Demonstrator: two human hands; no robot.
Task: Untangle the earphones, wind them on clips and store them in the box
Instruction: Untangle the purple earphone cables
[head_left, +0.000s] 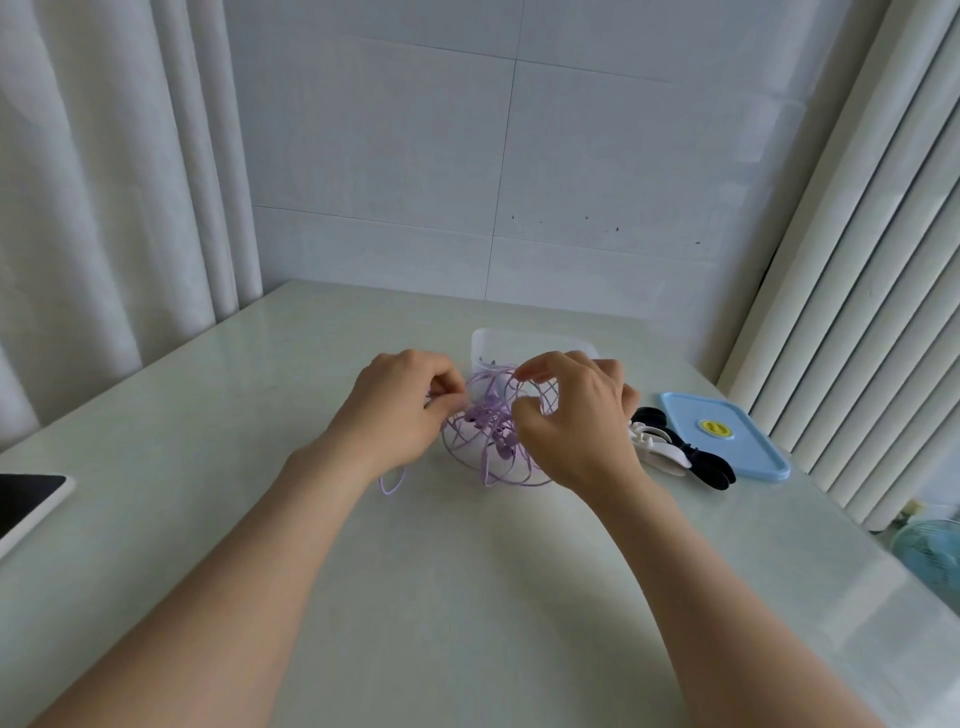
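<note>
Still on the untangling step here: left hand (400, 410) and right hand (569, 410) are both pinching loops of the purple earphones (493, 431), knotted mid-table just near of the box (485, 345). Next up is probably teasing one end free; clips (670, 447) are waiting on the right.

I see the lilac earphones (493, 431) as one loose tangle of looping cord. It sits bunched between the fingers of my left hand (395, 410) and right hand (576, 421), and both pinch strands. One loop trails out nearer me than the left fingers. The clear box (519, 340) stands open just beyond the fingertips. Black and white clips (670, 452) lie heaped right of the right fingers, against the flat blue lid (737, 447).
</note>
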